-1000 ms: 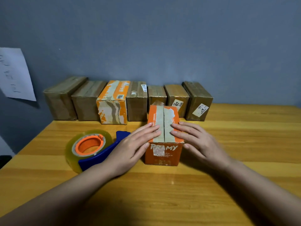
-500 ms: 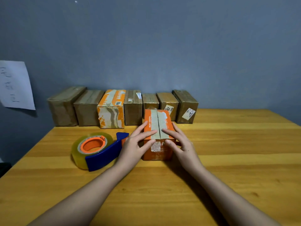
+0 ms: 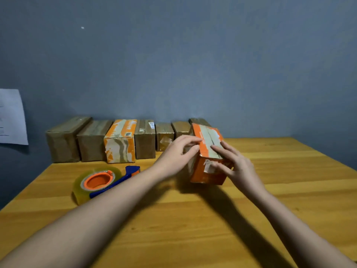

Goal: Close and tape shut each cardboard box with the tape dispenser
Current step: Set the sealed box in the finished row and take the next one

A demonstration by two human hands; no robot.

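Note:
An orange cardboard box (image 3: 205,172) with closed, taped top flaps is lifted off the wooden table (image 3: 193,219) and tilted to the left. My left hand (image 3: 176,157) grips its left side, fingertips on the top edge. My right hand (image 3: 234,167) holds its right side and front, fingers spread over the flaps. The blue tape dispenser (image 3: 114,180) with its clear roll on an orange core lies on the table to the left, apart from both hands.
A row of several closed brown boxes and one orange-and-white box (image 3: 120,141) stands against the grey-blue wall (image 3: 193,64). A sheet of paper (image 3: 11,117) hangs on the wall at left. The table's right edge runs down at far right.
The orange box, which stood flat on the table under both hands, is now raised, shifted right and tilted. Both hands moved from its top to its sides.

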